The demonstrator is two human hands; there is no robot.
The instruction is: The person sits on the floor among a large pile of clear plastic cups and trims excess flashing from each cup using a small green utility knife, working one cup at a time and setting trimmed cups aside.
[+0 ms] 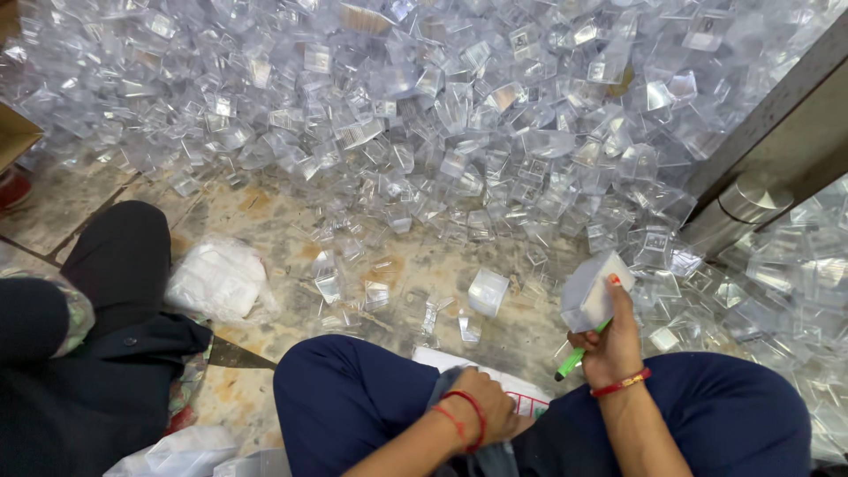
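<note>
Right hand (pixel 611 340) is pinching a clear plastic box (pixel 594 291) and green marker (pixel 579 355) beside the box pile (pixel 459 115); left hand (pixel 481 408), fingers curled, is pressing a paper sheet (pixel 521 393); judged: inspection step.

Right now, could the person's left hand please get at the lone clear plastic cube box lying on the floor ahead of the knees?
Probably yes: the left hand rests at the lap, and bare floor lies open before the clear plastic cube box.
</note>
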